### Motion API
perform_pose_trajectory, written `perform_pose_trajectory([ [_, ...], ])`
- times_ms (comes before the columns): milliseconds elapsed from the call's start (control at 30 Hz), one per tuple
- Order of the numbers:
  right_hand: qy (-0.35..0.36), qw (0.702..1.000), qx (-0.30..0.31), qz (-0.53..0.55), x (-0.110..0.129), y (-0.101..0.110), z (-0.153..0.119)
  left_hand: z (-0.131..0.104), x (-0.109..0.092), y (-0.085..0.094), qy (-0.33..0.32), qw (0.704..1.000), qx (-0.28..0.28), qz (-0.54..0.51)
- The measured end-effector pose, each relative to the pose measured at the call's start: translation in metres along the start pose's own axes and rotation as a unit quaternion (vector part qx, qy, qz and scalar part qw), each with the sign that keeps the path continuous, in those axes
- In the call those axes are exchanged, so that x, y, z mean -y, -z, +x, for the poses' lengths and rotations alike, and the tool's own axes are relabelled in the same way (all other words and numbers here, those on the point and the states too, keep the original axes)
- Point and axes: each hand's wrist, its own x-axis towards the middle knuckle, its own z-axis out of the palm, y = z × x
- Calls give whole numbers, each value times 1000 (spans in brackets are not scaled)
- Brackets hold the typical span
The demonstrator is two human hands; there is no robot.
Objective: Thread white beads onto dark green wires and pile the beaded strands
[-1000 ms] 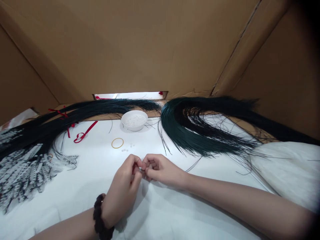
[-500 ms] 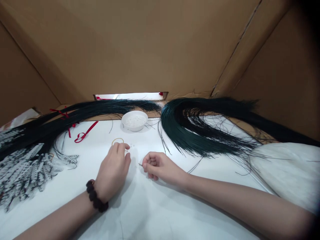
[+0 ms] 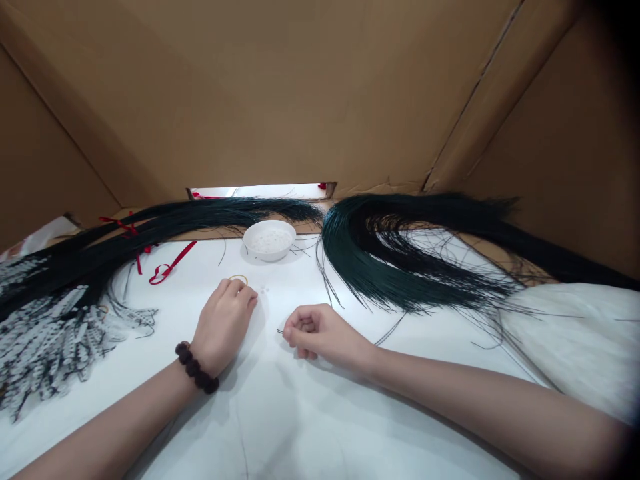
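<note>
My left hand (image 3: 227, 320), with a dark beaded bracelet (image 3: 196, 370) at the wrist, rests low over the white surface. Its thumb and fingertips are pressed together; whatever they hold, if anything, is hidden. A few tiny clear beads (image 3: 265, 289) lie just beyond these fingertips, and a thin yellow ring (image 3: 239, 278) shows partly behind the knuckles. To the right, my right hand (image 3: 317, 333) is closed in a pinch on thin dark wires (image 3: 281, 331), whose short ends stick out to the left. A white bowl (image 3: 270, 241) holding small clear beads stands farther back.
A curved bundle of dark strands (image 3: 350, 253) spreads at the right, beside a white plastic bag (image 3: 575, 333). Dark strands with white pieces (image 3: 65, 340) fill the left side, near a red ribbon (image 3: 173, 263). Cardboard walls (image 3: 300, 100) enclose the back and sides.
My left thumb and fingertips have come together, and the hand has shifted slightly left and away from me. My right hand has stayed almost still with the wires.
</note>
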Motion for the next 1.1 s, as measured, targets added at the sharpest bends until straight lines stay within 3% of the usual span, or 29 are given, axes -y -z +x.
perform_pose_trajectory([
  [167,-12,1000,-2,2,1,0,-1,3,2,1,-19,999,0,-41],
  [300,-12,1000,-2,11,2,0,-1,0,-9,6,47,975,-8,-215],
  [367,-7,1000,-3,18,2,1,0,-2,-17,10,124,922,46,-363],
  [433,-1,1000,-5,24,2,1,1,-5,-26,14,191,839,110,-498],
  [500,3,1000,-5,29,0,2,2,-8,-32,15,226,768,137,-584],
  [567,5,999,-7,32,-1,2,3,-9,-35,15,238,721,148,-633],
  [667,7,999,-9,34,-3,3,5,-9,-36,14,245,676,165,-676],
  [733,8,999,-12,35,-4,3,5,-8,-35,14,247,666,170,-683],
  [1100,4,999,-16,30,-1,3,3,-9,-35,17,248,677,175,-671],
])
